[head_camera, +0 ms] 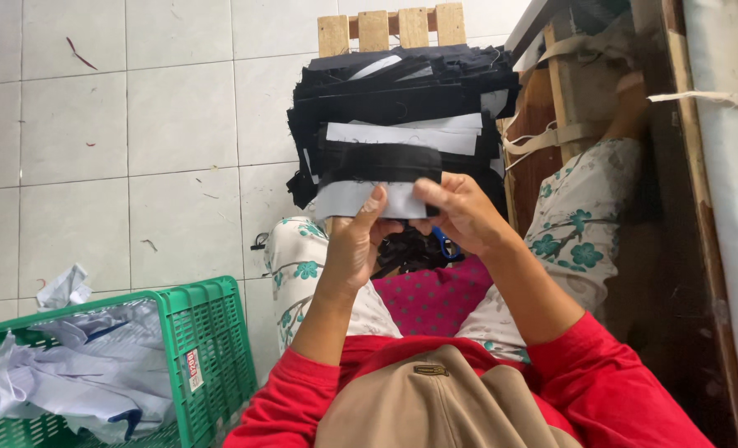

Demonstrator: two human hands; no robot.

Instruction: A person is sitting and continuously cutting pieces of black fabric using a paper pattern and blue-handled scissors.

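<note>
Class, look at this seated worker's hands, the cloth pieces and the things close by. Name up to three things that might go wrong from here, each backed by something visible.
1. The stack of black and white cloth pieces sits high on a small wooden stool; a tug might topple it onto the tiled floor.
2. The left hand and right hand pinch only one edge of the grey-and-black strip, so it may slip.
3. A blue-handled tool lies half hidden under the right hand; it could nick a finger.

fabric stack (402, 108) on stool (392, 29) ahead, basket (211, 332) left, table (717, 166) right
</note>
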